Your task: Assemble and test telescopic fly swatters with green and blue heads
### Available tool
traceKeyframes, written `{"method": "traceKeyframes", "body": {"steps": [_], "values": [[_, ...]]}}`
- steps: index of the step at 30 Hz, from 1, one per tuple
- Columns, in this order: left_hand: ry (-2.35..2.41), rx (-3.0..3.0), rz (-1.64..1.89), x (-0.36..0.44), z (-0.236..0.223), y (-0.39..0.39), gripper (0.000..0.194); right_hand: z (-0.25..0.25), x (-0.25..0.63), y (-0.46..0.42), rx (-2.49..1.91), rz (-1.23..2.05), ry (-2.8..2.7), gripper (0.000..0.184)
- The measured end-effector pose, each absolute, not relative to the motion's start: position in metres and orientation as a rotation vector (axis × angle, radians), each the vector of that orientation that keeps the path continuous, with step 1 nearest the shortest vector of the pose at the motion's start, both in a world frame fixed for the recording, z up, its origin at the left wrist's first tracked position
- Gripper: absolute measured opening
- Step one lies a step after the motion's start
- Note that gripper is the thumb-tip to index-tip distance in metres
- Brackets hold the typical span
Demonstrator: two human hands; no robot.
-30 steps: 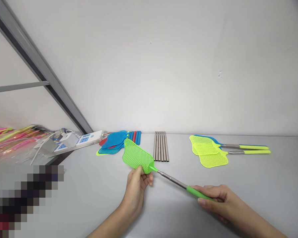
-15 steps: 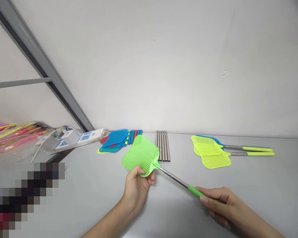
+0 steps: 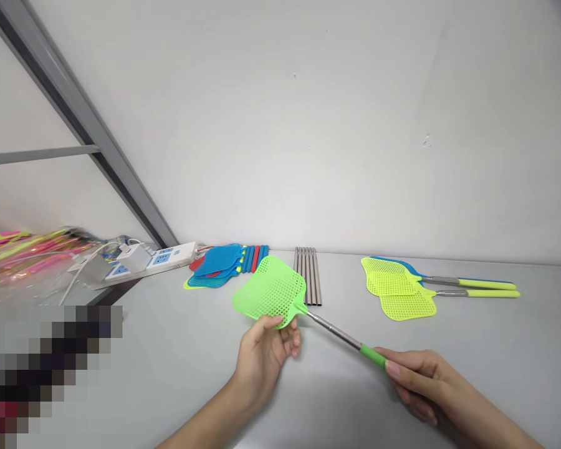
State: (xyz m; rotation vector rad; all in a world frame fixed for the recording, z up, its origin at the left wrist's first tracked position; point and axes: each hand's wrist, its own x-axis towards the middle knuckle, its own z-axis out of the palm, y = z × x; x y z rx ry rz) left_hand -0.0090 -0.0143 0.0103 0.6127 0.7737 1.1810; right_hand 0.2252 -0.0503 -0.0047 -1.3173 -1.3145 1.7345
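I hold a green fly swatter above the grey table. My left hand pinches the lower edge of its mesh head. My right hand is closed round its green handle, and a thin metal shaft runs between head and handle. The mesh head lies nearly flat, tilted a little toward me.
Several bare metal rods lie side by side at the back. To their left sits a pile of blue, red and yellow mesh heads and foam grips. Finished yellow and blue swatters lie at right. A power strip and bagged swatters are at left.
The swatter head has turned from edge-on to nearly flat and shifted slightly right. Both hands have kept their grip and drifted a little to the right.
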Motion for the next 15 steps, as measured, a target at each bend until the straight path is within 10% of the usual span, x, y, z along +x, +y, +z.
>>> {"method": "traceKeyframes", "body": {"steps": [15], "values": [[1.088,1.863,0.998,-0.03,0.055,-0.025,0.048,0.006,0.243,-0.04,-1.362,1.596,-1.457,0.052]]}}
